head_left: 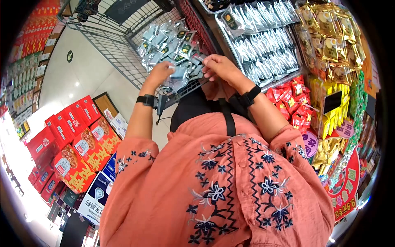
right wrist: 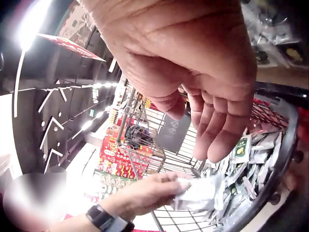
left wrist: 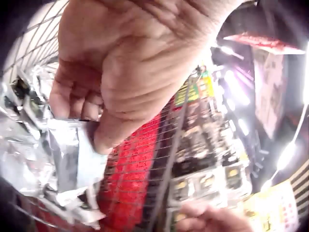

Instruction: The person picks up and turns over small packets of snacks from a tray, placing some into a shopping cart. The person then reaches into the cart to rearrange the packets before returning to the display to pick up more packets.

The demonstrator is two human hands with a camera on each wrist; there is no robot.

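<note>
My left hand (head_left: 159,75) pinches a silver foil packet (left wrist: 77,157) by its upper edge, thumb on one side and fingers on the other. The packet hangs over a heap of similar silver packets (head_left: 158,41) in the shopping cart; some show dark green labels with a yellow picture. Across from it, my right hand (head_left: 225,73) is above the cart's near right corner. In the right wrist view its fingers (right wrist: 215,130) are loosely bent, apart from the thumb, with nothing between them. The heap lies below those fingertips.
The wire cart (head_left: 108,48) stands ahead. Close on its right, a display tray (head_left: 263,84) holds rows of silver packets. Red packets (head_left: 290,101) and gold packets (head_left: 331,47) fill the shelves beyond. Red gift boxes (head_left: 66,123) are stacked at the left on the tiled floor (head_left: 88,68).
</note>
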